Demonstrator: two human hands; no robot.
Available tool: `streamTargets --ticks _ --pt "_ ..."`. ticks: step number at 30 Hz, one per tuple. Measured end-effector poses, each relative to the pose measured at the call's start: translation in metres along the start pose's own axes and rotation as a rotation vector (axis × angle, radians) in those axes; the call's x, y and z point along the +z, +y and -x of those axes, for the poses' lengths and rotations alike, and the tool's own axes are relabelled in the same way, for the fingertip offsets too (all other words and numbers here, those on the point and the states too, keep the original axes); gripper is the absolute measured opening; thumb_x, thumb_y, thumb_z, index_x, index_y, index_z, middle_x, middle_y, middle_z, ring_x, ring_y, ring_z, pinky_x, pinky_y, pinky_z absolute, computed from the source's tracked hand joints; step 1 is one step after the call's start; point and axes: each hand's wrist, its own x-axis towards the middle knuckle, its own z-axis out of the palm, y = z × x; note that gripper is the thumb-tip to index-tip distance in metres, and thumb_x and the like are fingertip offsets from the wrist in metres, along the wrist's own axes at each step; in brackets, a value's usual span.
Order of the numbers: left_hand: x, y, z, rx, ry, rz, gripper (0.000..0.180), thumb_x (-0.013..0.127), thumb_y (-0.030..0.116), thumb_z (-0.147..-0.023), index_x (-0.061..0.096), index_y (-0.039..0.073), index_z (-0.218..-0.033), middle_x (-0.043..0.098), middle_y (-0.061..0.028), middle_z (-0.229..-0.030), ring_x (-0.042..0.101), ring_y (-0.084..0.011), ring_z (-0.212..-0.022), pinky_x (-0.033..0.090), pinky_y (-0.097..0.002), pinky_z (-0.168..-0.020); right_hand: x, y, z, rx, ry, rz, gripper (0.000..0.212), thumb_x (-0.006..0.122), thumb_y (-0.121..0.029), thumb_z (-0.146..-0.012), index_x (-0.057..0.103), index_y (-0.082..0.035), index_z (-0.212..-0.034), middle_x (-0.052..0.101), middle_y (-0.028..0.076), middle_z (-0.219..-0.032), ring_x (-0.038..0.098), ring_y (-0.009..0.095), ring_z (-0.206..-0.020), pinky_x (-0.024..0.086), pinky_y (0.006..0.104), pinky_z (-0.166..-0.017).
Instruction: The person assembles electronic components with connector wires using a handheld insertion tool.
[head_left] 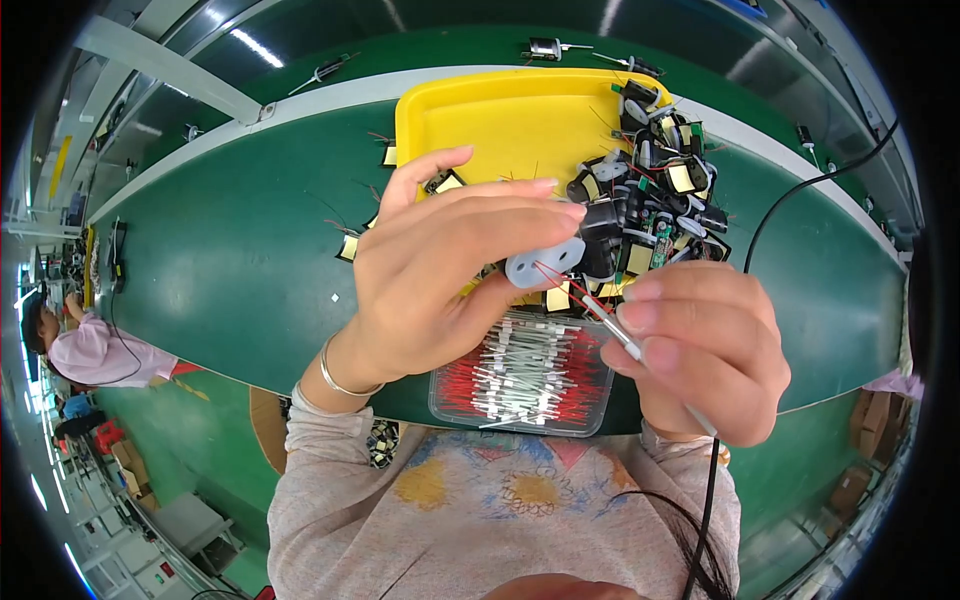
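Note:
My left hand (410,265) is closed around a part whose pale grey cap (545,262) has small holes in its face. The rest of that part is largely hidden by my fingers. Between thumb and fingers, my right hand (715,350) pinches a thin white-and-metal rod (625,340), tilted with its upper end toward the cap. Fine red wires (560,280) span the short gap from cap to rod. Below my hands sits a clear plastic box (510,430) filled with similar rods with red wires (525,375).
A yellow tray (480,120) lies beyond my hands, black parts (655,195) with wires heaped along its right side. Assembled pieces (545,48) rest on a green surface past the white rail. A black cable (775,205) hangs at right. Another person (100,350) sits far left.

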Motion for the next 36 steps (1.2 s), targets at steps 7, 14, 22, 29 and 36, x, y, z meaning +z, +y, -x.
streamTargets --ticks 7,14,22,29,36 --pt "0.0025 -0.0002 -0.0005 0.026 0.011 -0.055 0.034 0.061 -0.009 -0.060 0.063 0.010 -0.088 0.067 -0.0005 -0.089 0.064 -0.0187 -0.091 0.037 -0.0374 -0.088 -0.0022 0.0011 -0.0003 0.002 -0.003 -0.001 0.032 0.074 -0.004 -0.063 0.051 -0.003 -0.086 0.059 0.011 -0.077 0.060 0.025 -0.067 0.052 0.0328 -0.053" --pt "0.0013 0.0027 -0.0018 0.018 -0.011 -0.063 0.035 0.059 -0.010 -0.060 0.062 0.009 -0.089 0.067 -0.0010 -0.089 0.064 -0.0195 -0.091 0.037 -0.0378 -0.089 -0.0058 0.0013 -0.0023 -0.014 -0.007 -0.026 0.032 0.074 -0.002 -0.063 0.052 -0.001 -0.086 0.059 0.012 -0.077 0.060 0.025 -0.066 0.052 0.0321 -0.053" --pt "0.0019 0.0008 -0.0011 0.027 -0.004 -0.064 0.033 0.062 -0.008 -0.061 0.062 0.009 -0.089 0.067 -0.0010 -0.089 0.064 -0.0194 -0.091 0.036 -0.0377 -0.089 -0.0059 0.0045 -0.0020 -0.021 -0.019 -0.036 0.033 0.074 0.000 -0.062 0.052 -0.001 -0.086 0.060 0.012 -0.077 0.060 0.025 -0.065 0.052 0.0313 -0.053" --pt "0.0033 0.0024 -0.0017 0.014 -0.008 -0.031 0.028 0.070 0.001 -0.064 0.062 0.010 -0.090 0.067 -0.0012 -0.090 0.064 -0.0175 -0.088 0.037 -0.0356 -0.087 -0.0060 0.0033 -0.0003 -0.018 -0.011 -0.002 0.034 0.074 0.001 -0.061 0.050 -0.001 -0.087 0.060 0.013 -0.079 0.061 0.026 -0.066 0.052 0.0306 -0.055" --pt "0.0021 0.0030 0.0006 0.010 0.009 -0.034 0.030 0.074 0.009 -0.064 0.063 0.009 -0.092 0.067 -0.0015 -0.090 0.064 -0.0161 -0.085 0.038 -0.0330 -0.084 -0.0042 0.0053 0.0010 -0.071 -0.003 -0.001 0.036 0.073 0.003 -0.061 0.050 -0.001 -0.088 0.060 0.014 -0.079 0.061 0.026 -0.067 0.053 0.0310 -0.055"
